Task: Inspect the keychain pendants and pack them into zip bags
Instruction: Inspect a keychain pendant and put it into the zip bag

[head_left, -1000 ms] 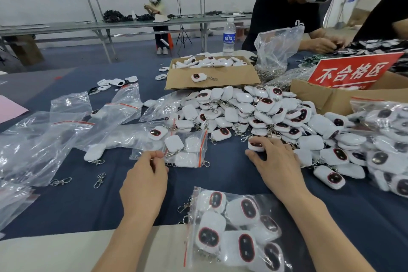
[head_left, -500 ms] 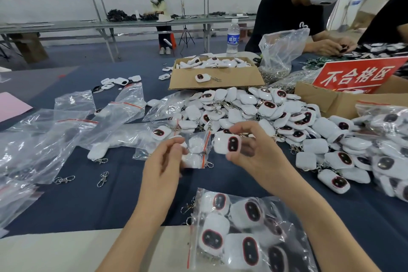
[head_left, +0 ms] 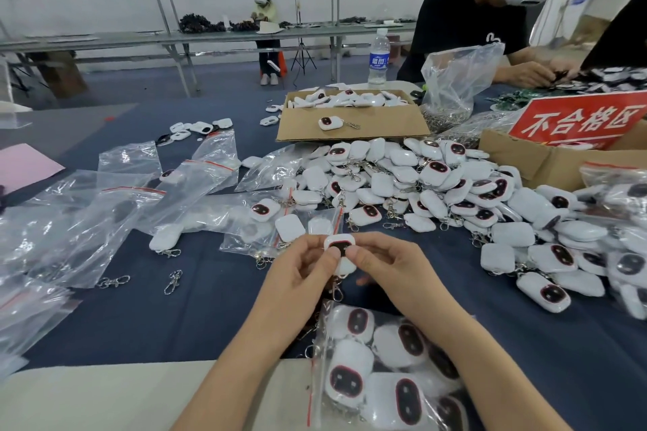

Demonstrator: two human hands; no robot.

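Note:
A white keychain pendant with a dark oval face is held up between both hands, its metal clasp dangling below. My left hand pinches its left side and my right hand pinches its right side. A large pile of loose pendants lies just beyond on the blue cloth. A partly filled zip bag sits right behind my hands. A filled zip bag lies under my right forearm at the near edge.
Empty zip bags are spread on the left with loose clasps. A cardboard box of pendants stands behind the pile. A red-signed box and more filled bags sit right. Other people work across the table.
My right hand lifted a pendant from the pile and carried it to the centre. My left hand left the partly filled bag and now pinches the same pendant.

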